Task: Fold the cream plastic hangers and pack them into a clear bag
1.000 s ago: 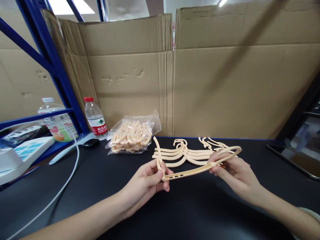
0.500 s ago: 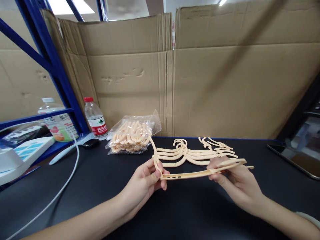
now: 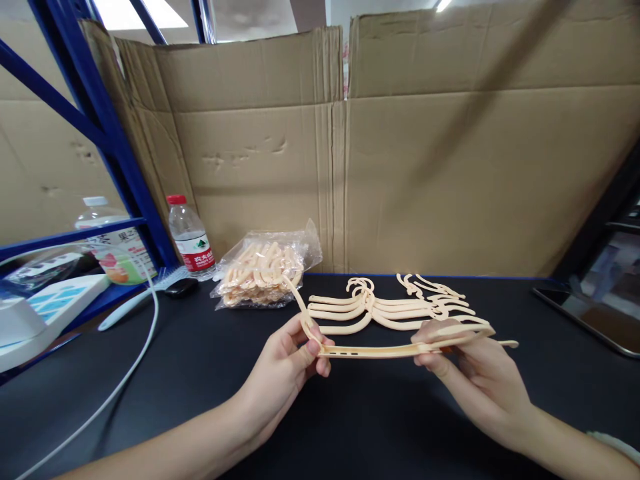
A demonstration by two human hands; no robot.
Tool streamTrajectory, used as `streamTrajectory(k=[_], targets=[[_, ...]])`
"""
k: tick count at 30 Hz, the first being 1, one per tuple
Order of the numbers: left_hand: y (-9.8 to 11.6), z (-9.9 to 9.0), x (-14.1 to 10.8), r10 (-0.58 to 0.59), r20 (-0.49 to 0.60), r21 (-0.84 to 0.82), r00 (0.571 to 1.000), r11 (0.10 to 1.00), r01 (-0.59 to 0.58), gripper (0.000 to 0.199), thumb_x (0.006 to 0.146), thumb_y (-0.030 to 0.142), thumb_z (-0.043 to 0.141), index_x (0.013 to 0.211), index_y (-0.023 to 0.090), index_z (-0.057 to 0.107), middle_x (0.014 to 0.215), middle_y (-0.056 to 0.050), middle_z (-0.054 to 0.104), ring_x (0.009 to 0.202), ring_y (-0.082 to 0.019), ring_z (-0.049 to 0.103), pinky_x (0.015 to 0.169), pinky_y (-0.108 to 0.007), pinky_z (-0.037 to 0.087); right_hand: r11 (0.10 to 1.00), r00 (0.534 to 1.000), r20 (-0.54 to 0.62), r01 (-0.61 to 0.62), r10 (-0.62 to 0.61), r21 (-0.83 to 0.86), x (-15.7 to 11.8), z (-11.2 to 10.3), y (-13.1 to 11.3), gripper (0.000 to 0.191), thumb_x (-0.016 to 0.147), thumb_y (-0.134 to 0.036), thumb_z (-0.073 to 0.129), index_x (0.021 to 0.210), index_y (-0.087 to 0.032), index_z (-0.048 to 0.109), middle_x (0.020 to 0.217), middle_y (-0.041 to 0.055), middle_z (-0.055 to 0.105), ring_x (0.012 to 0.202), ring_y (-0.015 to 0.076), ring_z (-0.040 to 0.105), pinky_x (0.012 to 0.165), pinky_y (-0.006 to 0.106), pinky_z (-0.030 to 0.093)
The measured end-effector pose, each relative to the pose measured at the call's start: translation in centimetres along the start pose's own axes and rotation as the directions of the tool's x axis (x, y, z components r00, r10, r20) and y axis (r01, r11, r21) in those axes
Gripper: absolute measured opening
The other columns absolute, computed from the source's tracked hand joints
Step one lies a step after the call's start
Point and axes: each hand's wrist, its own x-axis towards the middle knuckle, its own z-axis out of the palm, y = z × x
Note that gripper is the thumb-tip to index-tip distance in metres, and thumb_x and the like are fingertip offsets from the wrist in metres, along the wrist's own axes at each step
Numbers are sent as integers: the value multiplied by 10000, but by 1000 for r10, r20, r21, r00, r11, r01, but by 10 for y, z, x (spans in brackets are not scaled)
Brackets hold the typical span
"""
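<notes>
**Left grip (image 3: 280,367) and right grip (image 3: 480,380) both pinching**

We hold our grips level with each other, well apart, thumbs turned inward. Our left forearm (image 3: 195,447) slants up from the lower left; its thumb (image 3: 305,357) presses in front, with fingertips (image 3: 324,366) showing past it. Our right forearm (image 3: 565,447) slants in from the lower right, its thumb (image 3: 434,363) pointing left beneath bent fingers. Both forearms look bare.

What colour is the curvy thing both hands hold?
The curvy thing is pale cream; head view shows it.
</notes>
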Motion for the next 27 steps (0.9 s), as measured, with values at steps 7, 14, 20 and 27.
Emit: streamTrajectory(k=[7,14,20,27], targets=[[0,1,-3,50,-45,27,998,998,-49,261,744,259,756,729,164,514,715,6,587,567,-101,508,583,-246,407,1000,1000,-19,10,-10,-7,0,1,-2,122,856,-158,613,935,-250,631,839,38,689,798,191,677,742,282,556],[-1,0,-1,96,-93,48,991,995,-92,265,737,247,759,723,169,506,697,13,613,563,-96,510,591,-238,415,998,1000,-2,-25,25,59,-2,3,-7,150,854,-144,610,945,-261,632,838,32,682,814,197,664,701,283,562],[1,2,-1,29,-117,19,993,999,-27,296,703,233,790,715,163,503,745,-1,658,590,-89,541,626,-226,445,971,979,-10,-202,205,127,-1,3,-4,58,901,-225,572,933,-228,619,852,48,655,665,166,653,582,256,553],[0,0,-4,-28,-115,-10,993,1000,27,226,738,223,771,731,165,552,692,13,624,695,-113,583,742,-255,491,920,931,-59,-343,359,190,8,3,0,144,894,-343,590,903,-201,616,795,51,648,604,151,610,537,257,525]])
